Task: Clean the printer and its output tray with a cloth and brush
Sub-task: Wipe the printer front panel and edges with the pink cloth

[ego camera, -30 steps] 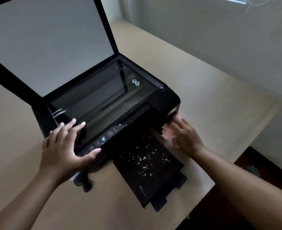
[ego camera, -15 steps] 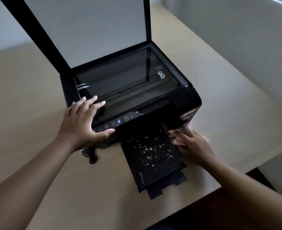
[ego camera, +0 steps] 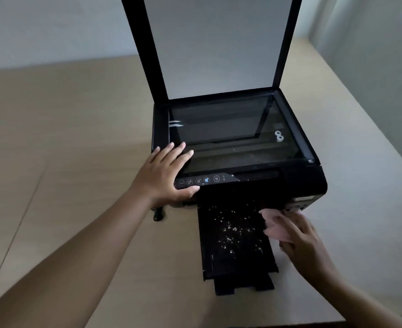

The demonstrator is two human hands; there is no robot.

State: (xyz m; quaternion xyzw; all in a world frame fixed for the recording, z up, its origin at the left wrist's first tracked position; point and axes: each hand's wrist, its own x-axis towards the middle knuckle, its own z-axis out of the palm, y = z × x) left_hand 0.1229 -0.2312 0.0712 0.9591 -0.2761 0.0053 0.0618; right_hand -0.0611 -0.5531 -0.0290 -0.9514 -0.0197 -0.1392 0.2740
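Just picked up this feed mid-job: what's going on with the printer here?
A person is cleaning a black printer whose scanner lid stands open. The left hand rests flat on its front left corner. The right hand holds a pink cloth against the right edge of the output tray. Pale crumbs litter the tray.

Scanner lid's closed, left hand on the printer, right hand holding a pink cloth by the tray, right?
No, the head view shows the scanner lid raised. The left hand is on the printer and the right hand holds the pink cloth by the tray.
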